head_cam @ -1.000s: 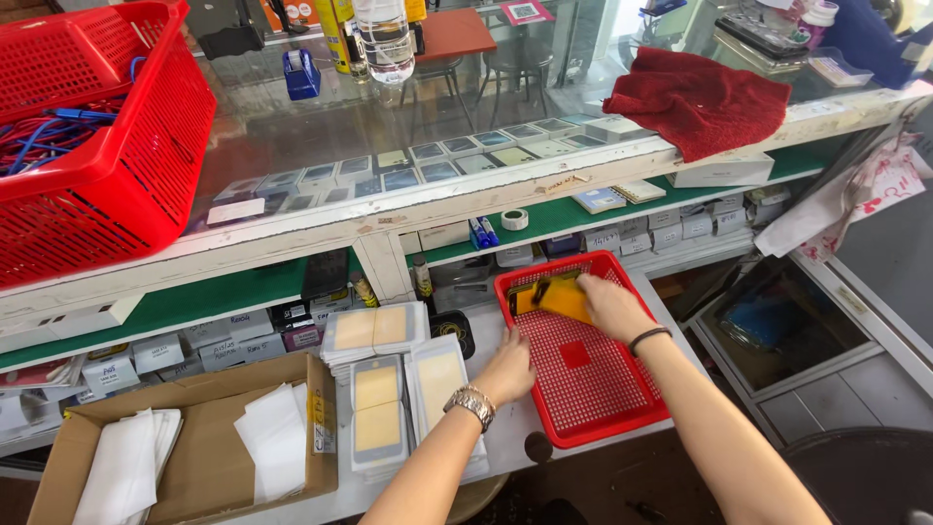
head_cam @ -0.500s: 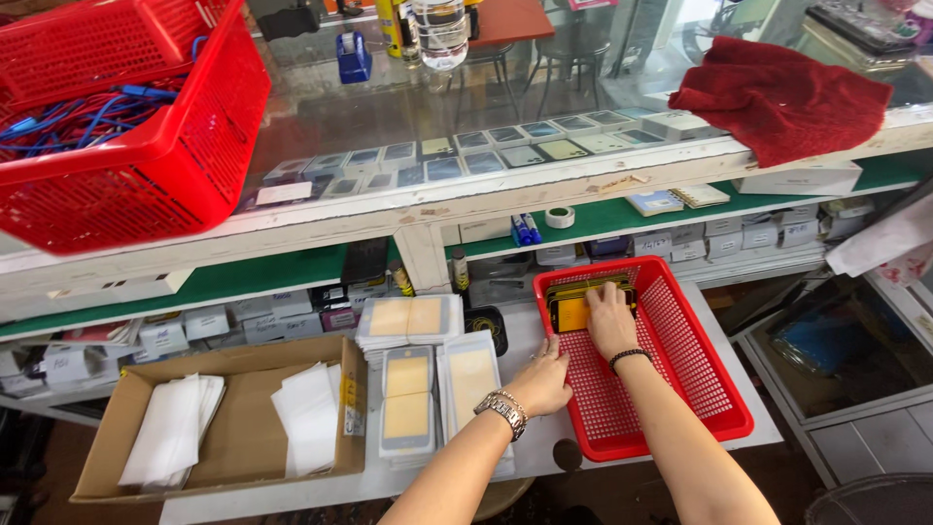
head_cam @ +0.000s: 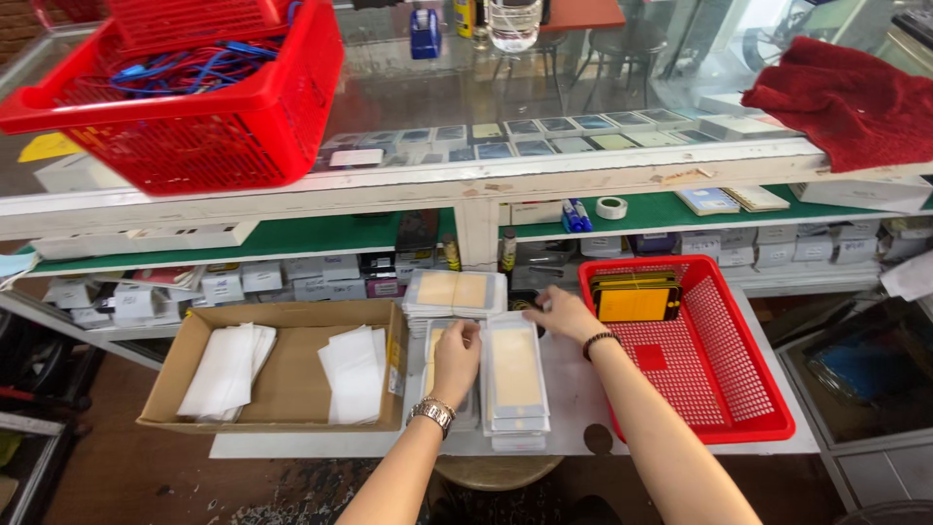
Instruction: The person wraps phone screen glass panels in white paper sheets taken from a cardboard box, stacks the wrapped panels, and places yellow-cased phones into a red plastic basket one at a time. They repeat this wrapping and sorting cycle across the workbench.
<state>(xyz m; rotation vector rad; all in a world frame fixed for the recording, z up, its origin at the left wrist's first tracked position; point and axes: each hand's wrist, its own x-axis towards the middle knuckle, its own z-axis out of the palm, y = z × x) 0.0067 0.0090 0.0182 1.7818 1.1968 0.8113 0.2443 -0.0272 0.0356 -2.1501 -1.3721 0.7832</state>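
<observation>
Right hand (head_cam: 562, 313) out of red tray (head_cam: 724, 389) since half second ago; now at far end of right stack of packets (head_cam: 516, 381), fingers curled loosely on top edge, grasp unclear. Left hand (head_cam: 455, 355) shifted onto left stack (head_cam: 434, 342), fingers bent over it, pressing down. Both stacks on white table (head_cam: 573, 389), between cardboard box (head_cam: 292, 374) and tray, long axis pointing away from person. Yellow pieces (head_cam: 634, 299) remain in tray's far corner.

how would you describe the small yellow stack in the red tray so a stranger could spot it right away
Start at the shallow red mesh tray on the right end of the white work surface, just right of the person's right hand. In its far left corner sits a stack of dark-edged flat pieces with a yellow-orange face on top. Nothing else in the tray is yellow; the only other item there is a small red square.
</observation>
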